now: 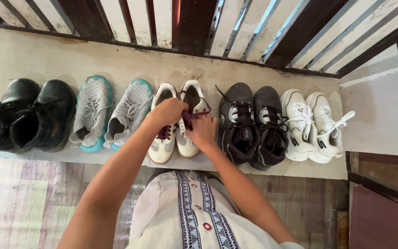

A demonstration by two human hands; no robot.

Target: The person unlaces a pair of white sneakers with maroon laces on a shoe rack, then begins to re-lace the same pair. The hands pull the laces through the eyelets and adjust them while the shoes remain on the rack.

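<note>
A pair of white sneakers [162, 147] with dark maroon laces [165, 133] stands in the middle of a row of shoes on a pale ledge [33, 60]. My left hand [166, 113] is bunched over the lace area between the two sneakers, fingers closed on a lace. My right hand [203, 130] rests on the right sneaker [190, 94] and pinches a maroon lace end that loops toward its opening. Both hands almost touch. My forearms hide the lower part of the right sneaker.
Left of the white pair stand grey sneakers with teal soles [93, 113] and black boots [42, 115]. To the right are black sneakers [249, 124] and white sneakers with white laces [314, 127]. Slatted railing [194, 23] runs behind the ledge. My embroidered shirt [194, 212] fills the bottom.
</note>
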